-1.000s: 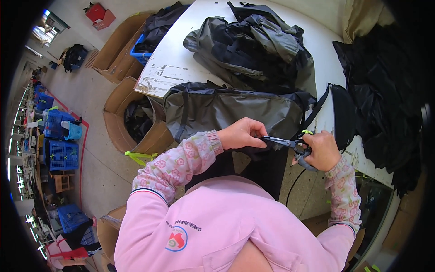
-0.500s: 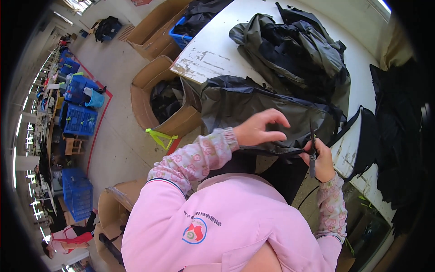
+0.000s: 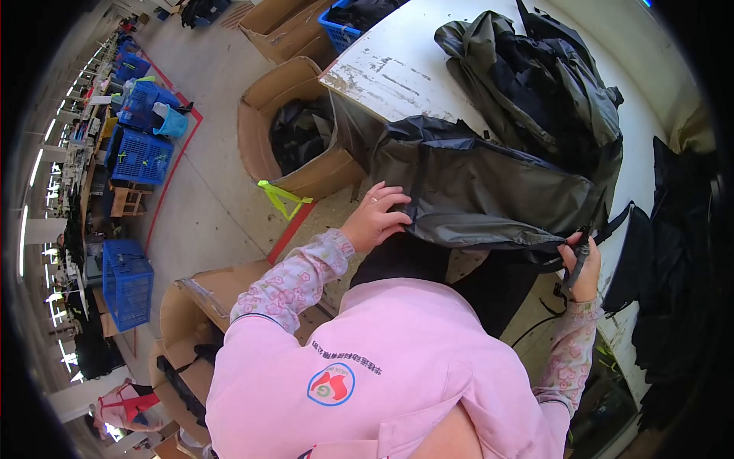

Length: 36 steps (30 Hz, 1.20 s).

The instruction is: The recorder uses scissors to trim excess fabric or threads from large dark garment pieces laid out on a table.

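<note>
Left hand (image 3: 376,218) now at grey fabric (image 3: 501,193), dark lettering (image 3: 345,357) on shirt (image 3: 428,329)

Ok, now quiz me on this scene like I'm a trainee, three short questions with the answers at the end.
1. Which hand holds the scissors?
2. True or false: the left hand rests inside a blue crate.
3. The material in the cardboard box nearest the left hand is: a) bright yellow, b) dark, c) pink.

Key:
1. The right hand.
2. False; it is at the edge of the grey fabric.
3. b
</note>
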Available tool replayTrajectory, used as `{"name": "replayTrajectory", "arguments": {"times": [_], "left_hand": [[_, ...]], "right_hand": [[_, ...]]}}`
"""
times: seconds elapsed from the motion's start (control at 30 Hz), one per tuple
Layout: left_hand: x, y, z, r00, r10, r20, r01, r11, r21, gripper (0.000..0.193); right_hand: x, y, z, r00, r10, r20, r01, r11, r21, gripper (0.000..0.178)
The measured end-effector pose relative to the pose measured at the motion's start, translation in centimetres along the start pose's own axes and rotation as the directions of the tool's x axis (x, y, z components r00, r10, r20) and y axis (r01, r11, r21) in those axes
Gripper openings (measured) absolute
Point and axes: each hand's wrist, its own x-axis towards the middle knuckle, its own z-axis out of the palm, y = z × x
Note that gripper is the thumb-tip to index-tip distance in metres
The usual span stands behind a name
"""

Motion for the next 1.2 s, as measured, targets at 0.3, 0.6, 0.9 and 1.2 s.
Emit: {"name": "replayTrajectory", "arguments": {"times": [0.3, 0.6, 0.9, 1.2], "left_hand": [[5.2, 0.0, -3.2, 0.924, -0.228, 0.307, 0.376, 0.394, -0.839, 0.016], [6.7, 0.6, -3.5, 0.926, -0.268, 0.266, 0.356, 0.388, -0.85, 0.016], [1.8, -9.1, -31.1, 0.296, -0.234, -0.926, 0.234, 0.958, -0.167, 0.022], [2.0, -17.6, -22.9, 0.638, -0.356, -0.683, 0.426, 0.902, -0.072, 0.016]], "right_hand": [[0.3, 1.7, -2.7, 0.998, -0.025, -0.064, 0.017, 0.993, -0.121, 0.015], [0.4, 3.6, -3.1, 0.996, -0.041, -0.079, 0.025, 0.982, -0.187, 0.018], [3.1, -3.0, -3.0, 0.967, -0.127, -0.22, 0.087, 0.979, -0.183, 0.022], [18.8, -4.4, -3.2, 0.752, -0.347, -0.561, 0.185, 0.927, -0.325, 0.048]]}}
